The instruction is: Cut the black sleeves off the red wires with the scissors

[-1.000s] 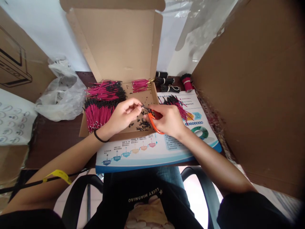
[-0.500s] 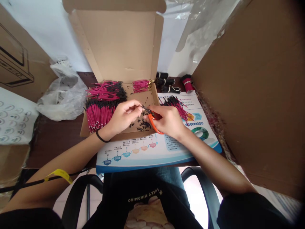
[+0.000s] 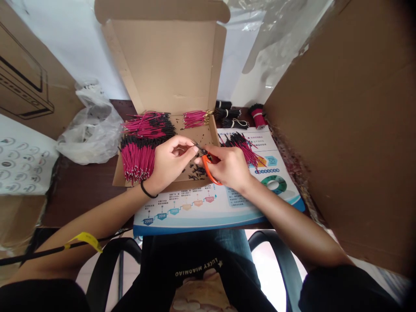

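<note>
View shifted, left hand point(image 3: 170, 162) pinching wire point(image 3: 196, 146), right hand point(image 3: 230, 168) gripping orange scissors point(image 3: 209, 170)

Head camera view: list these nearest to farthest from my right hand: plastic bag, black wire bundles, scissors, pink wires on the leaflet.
1. Scissors, held in the right hand.
2. Pink wires, on the leaflet, just beyond the hand.
3. Black wire bundles, behind the box.
4. Plastic bag, far left.
</note>
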{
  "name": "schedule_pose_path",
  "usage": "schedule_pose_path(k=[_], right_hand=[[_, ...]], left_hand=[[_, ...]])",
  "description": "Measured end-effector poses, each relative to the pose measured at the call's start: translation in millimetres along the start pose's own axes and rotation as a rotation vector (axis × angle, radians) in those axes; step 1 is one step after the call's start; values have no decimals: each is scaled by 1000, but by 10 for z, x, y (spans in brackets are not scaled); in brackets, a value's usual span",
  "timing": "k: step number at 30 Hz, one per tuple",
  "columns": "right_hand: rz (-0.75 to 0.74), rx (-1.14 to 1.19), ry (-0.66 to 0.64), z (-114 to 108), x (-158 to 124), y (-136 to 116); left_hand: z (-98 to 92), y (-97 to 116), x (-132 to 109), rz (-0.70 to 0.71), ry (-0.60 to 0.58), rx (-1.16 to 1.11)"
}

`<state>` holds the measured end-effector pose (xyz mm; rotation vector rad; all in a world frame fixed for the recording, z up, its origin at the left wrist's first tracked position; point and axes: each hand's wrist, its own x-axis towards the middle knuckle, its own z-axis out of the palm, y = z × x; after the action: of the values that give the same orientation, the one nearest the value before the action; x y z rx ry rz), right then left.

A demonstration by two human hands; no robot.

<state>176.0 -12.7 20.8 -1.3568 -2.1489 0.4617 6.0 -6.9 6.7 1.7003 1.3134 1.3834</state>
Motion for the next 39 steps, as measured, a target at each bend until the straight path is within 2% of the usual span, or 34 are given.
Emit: schedule_pose_path(k=[7,11,17,21,26,29,32,37,39], right_hand=[[-16,39,7,21,-3,1],[-87,21,10,10,11,47],[-246,31,-9,-43,42,146],[-368,34,14,-62,66,214],[-413,4,34,-53,82,253],[-375,-16,26,-57,76,235],[-352,-27,14,-61,67,219],[-380,-51,30,-49,65,227],[-372,-68,39,-41,63,226]], left_hand=[[-6,38,-30,5,21,28],[-27,34,-11,-27,-15,-69],[-74,-59,49,-198,-201,-399],[-89,-19,80,-326,-349,-642],[-88,2,108,-380,-446,-746],[-94,-45,104,-313,-441,-694],[-117,-71,78,-157,-413,-522],[-148,-54,27,220,-215,-52],[-150,-62,21,317,-160,59]])
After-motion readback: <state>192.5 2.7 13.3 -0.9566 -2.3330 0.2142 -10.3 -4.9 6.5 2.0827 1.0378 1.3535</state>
